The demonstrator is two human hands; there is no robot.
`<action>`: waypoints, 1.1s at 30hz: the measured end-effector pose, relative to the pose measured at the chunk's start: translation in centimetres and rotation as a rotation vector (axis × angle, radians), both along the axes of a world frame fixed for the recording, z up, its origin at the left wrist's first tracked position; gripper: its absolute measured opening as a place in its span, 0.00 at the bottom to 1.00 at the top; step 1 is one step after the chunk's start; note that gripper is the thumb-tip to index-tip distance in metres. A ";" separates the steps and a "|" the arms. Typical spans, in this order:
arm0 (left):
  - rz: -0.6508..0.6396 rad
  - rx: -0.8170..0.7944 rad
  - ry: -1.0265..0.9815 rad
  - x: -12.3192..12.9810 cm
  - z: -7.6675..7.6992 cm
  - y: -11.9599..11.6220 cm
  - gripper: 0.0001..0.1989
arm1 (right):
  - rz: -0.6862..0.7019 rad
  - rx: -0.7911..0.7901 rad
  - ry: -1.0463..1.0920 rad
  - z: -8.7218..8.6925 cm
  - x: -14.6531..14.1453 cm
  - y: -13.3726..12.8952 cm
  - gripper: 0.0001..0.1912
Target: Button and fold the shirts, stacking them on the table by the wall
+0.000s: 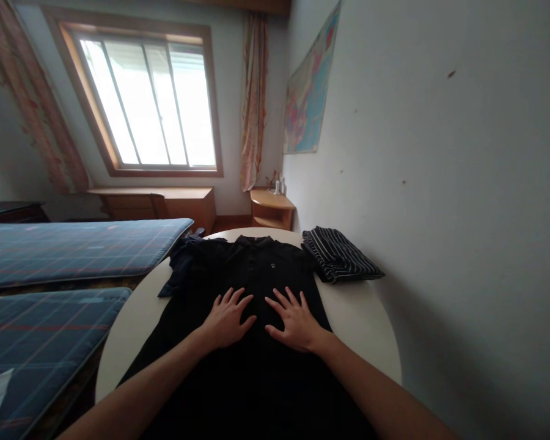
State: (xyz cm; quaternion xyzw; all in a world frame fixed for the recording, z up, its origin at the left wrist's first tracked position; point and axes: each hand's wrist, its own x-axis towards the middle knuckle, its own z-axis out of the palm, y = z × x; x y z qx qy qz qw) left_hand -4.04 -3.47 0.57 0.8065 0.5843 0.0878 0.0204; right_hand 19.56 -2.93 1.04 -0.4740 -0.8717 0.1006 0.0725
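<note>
Blk polo shirt (259, 373) lies on round table (369, 333), collar nr far edge, lower end cut off. L hand (227, 321) & R hand (299, 324): palms down on shirt front, fingers spread, grasping nothing. Chest emblem (272, 266): illegible. Folded striped garment (341, 256): R edge. Navy cloth (178, 267): L edge, type unclear.

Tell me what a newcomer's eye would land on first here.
Probably the bright window, upper left. Next, the left hand and right hand, spread over the black shirt on the round table. Then the folded striped cloth on the table's far right.
</note>
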 end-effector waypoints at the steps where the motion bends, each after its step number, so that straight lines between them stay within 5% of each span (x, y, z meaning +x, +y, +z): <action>1: -0.006 0.025 -0.003 0.1 0.5 0.6 0.27 | 0.003 -0.003 -0.003 0.0 0.0 -0.1 0.40; 5: -0.025 0.103 -0.037 0.9 1.3 4.5 0.26 | 0.001 -0.006 -0.001 0.3 0.0 -0.2 0.40; 9: 0.011 0.006 -0.010 1.7 -0.2 7.4 0.31 | 0.011 -0.013 0.019 0.5 0.1 -0.2 0.40; 13: -0.004 -0.063 0.033 1.3 -1.1 7.3 0.33 | 0.003 -0.051 -0.008 0.6 0.0 -0.7 0.42; 19: -0.060 -0.117 0.087 0.8 1.3 7.3 0.32 | 0.062 -0.135 -0.025 1.0 -0.5 -2.4 0.45; 23: -0.021 -0.017 0.053 1.9 1.4 9.0 0.29 | 0.049 -0.082 -0.035 2.5 -0.7 -0.4 0.41; 28: 0.072 0.010 -0.019 2.4 -0.9 9.9 0.31 | -0.314 0.198 -0.040 3.5 0.5 6.1 0.30; 33: 0.004 -0.002 -0.051 1.2 -1.7 9.8 0.30 | -0.638 0.300 -0.014 1.6 2.4 9.9 0.29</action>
